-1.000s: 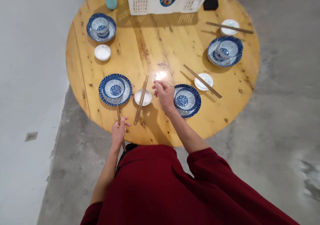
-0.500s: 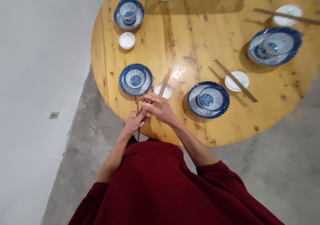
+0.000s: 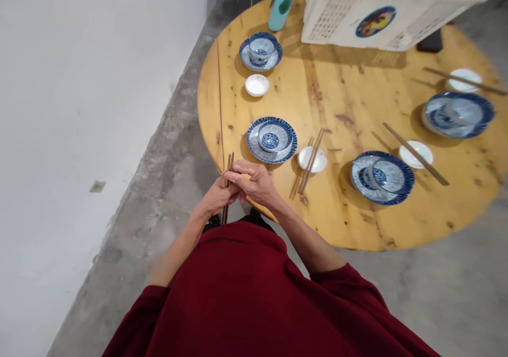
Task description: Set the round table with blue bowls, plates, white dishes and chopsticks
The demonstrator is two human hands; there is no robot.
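Both of our hands meet in front of the body, in the head view, at the near left edge of the round wooden table (image 3: 345,97). Our left hand (image 3: 214,197) is curled closed around some wooden chopsticks (image 3: 231,162). Our right hand (image 3: 257,185) overlaps it, its fingers bent inward and its thumb laid across the same sticks, so both seem to grip them. Two tips poke up beyond our fingers and the other ends hang toward the shirt; we cannot tell how many sticks the fingers hide.

Just beyond our hands and slightly right stands a blue-rimmed plate (image 3: 251,142) with a patterned bowl (image 3: 273,136) in it. Right of our right hand, a white saucer (image 3: 320,162) bears a pair of chopsticks (image 3: 311,161); farther right, another white saucer (image 3: 408,160) has its own chopsticks (image 3: 415,153) across it. Well beyond our hands, past the nearest plate, sits a third white saucer (image 3: 257,85).

We judge the step in hand to be sorting or evening up the held sticks. The next move would call for loosening one hand while the other pinches the chosen sticks together, tips level, so that none slips off or rolls.
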